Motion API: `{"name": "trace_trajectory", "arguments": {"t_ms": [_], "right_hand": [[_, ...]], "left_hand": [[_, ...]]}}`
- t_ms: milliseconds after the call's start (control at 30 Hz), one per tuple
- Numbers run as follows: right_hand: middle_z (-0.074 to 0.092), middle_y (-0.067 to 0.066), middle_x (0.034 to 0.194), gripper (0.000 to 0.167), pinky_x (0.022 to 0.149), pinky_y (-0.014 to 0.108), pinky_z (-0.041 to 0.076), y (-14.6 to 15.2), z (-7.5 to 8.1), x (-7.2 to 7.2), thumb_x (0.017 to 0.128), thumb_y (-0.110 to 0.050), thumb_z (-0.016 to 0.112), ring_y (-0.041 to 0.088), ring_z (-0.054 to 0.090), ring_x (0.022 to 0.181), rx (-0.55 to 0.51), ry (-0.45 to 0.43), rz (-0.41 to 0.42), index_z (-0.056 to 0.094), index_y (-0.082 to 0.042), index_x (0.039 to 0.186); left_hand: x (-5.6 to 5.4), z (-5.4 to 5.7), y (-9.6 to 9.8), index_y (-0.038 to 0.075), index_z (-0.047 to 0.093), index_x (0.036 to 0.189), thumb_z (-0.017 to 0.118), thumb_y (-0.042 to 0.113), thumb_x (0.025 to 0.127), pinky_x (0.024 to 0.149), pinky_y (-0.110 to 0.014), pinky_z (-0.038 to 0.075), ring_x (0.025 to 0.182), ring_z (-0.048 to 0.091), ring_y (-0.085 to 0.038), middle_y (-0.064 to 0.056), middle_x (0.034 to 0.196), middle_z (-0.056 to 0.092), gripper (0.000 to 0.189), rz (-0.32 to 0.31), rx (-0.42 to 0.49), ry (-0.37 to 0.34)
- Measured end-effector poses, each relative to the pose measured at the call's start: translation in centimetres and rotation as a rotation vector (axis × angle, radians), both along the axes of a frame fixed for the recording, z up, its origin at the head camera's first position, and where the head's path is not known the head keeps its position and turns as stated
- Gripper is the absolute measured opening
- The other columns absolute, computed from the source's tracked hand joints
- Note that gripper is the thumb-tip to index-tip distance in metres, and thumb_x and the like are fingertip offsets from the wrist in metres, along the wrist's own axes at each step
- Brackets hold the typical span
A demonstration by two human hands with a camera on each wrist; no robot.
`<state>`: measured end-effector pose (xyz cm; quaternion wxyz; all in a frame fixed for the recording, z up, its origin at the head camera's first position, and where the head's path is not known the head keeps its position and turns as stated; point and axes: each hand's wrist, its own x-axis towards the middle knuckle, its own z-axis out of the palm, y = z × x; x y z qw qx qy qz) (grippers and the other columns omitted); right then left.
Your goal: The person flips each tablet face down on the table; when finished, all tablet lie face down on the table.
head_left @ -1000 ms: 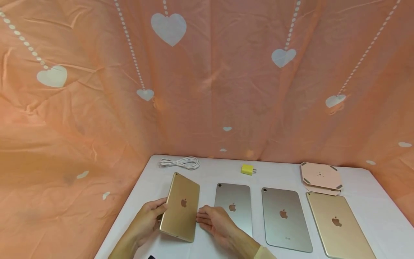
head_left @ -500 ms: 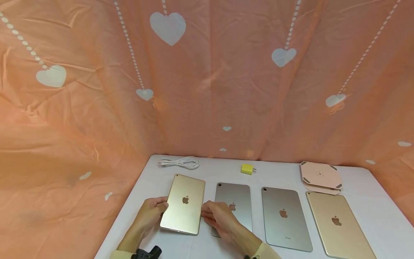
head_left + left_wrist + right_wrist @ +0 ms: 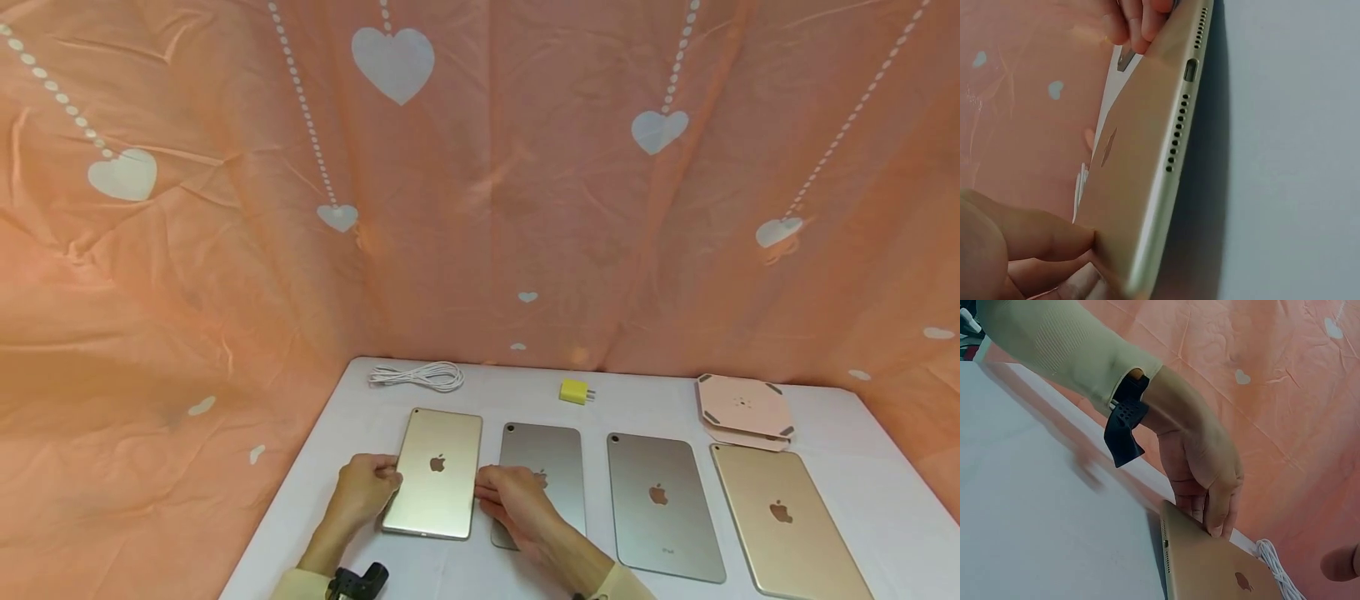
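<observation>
A gold tablet (image 3: pixel 436 479) shows its back and apple logo in the head view, between both hands. My left hand (image 3: pixel 365 492) grips its left edge, thumb on the back. My right hand (image 3: pixel 519 504) holds its right edge with the fingertips. In the left wrist view, the tablet (image 3: pixel 1132 156) stands tilted, its port and speaker holes showing above a dark shadow on the table. In the right wrist view, the left hand (image 3: pixel 1200 462) holds the tablet (image 3: pixel 1210 562) by its edge. The tablet's screen is hidden.
A grey tablet (image 3: pixel 543 442) lies partly under my right forearm. Farther right lie another grey tablet (image 3: pixel 663 508) and a second gold tablet (image 3: pixel 783 517). Behind them are a coiled white cable (image 3: pixel 427 377), a yellow plug (image 3: pixel 573 392) and a pink stand (image 3: pixel 742 404). An orange curtain (image 3: pixel 480 208) hangs behind the table.
The gold tablet has turned from a steep tilt to nearly flat and moved slightly right and lower. Both hands have moved right with it.
</observation>
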<state>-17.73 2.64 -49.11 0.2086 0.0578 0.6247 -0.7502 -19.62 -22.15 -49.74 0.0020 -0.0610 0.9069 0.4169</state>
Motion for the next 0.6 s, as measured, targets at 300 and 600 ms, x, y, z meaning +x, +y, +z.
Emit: {"name": "trace_trajectory", "arguments": {"t_ms": [300, 600], "right_hand": [[0.065, 0.026, 0.139, 0.044, 0.104, 0.041, 0.06, 0.1, 0.1, 0.2, 0.103, -0.016, 0.059, 0.026, 0.068, 0.125, -0.022, -0.015, -0.002, 0.058, 0.015, 0.135], [0.073, 0.014, 0.127, 0.038, 0.106, 0.038, 0.057, -0.1, -0.4, 0.5, 0.102, -0.014, 0.058, 0.017, 0.068, 0.116, -0.026, 0.037, -0.001, 0.066, 0.014, 0.128]], "left_hand": [[0.1, 0.4, 0.8, -0.009, 0.08, 0.109, 0.085, 0.002, 0.084, 0.066, -0.032, 0.056, 0.076, 0.065, -0.016, -0.002, 0.078, 0.073, 0.028, -0.037, -0.128, 0.037], [0.2, 0.1, 1.2, -0.009, 0.081, 0.104, 0.087, -0.001, 0.081, 0.065, -0.033, 0.05, 0.077, 0.058, -0.021, -0.004, 0.076, 0.064, 0.025, -0.045, -0.151, 0.092]]}}
